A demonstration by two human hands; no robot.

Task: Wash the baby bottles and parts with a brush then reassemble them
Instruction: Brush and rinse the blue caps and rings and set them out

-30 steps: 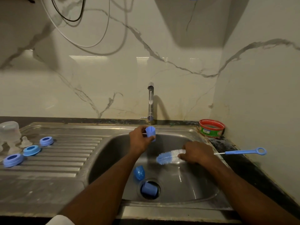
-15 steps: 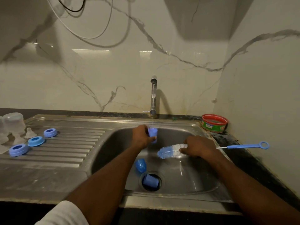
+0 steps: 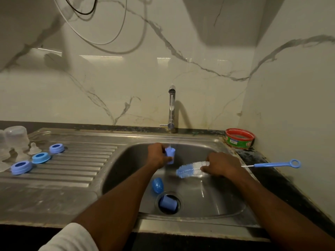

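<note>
- the left hand (image 3: pixel 158 155) curls its fingers round a small blue cap (image 3: pixel 170 154), holding it upright, open end up, over the sink basin (image 3: pixel 213 200).
- a thin stream of water from the tap (image 3: pixel 171 107) falls into the cap, just above the left fingertips.
- the right hand (image 3: pixel 222 164) closes round the bottle brush (image 3: pixel 190 169); its fingers wrap the stem where the white bristles end, knuckles up.
- the bristle head, white near the fingers and blue at the tip, points toward the left hand and stops just short of the cap, not touching it.
- the brush's blue handle with its ring end (image 3: pixel 295 163) sticks out behind the right wrist, over the dark counter.
- below the left hand, on the basin floor, lies a blue oval part (image 3: pixel 157 185); just beside it another blue cap (image 3: pixel 167 203) lies on its side in the drain opening.
- well away from the left fingers, on the ribbed drainboard (image 3: pixel 87 160), sit three blue screw rings (image 3: pixel 40 157) in a slanted row, with clear teats (image 3: pixel 33 148) and clear bottles (image 3: pixel 15 138) beyond them at the edge of view.
- past the right fingers, in the counter's corner, stands a red and green tub (image 3: pixel 239 140).
</note>
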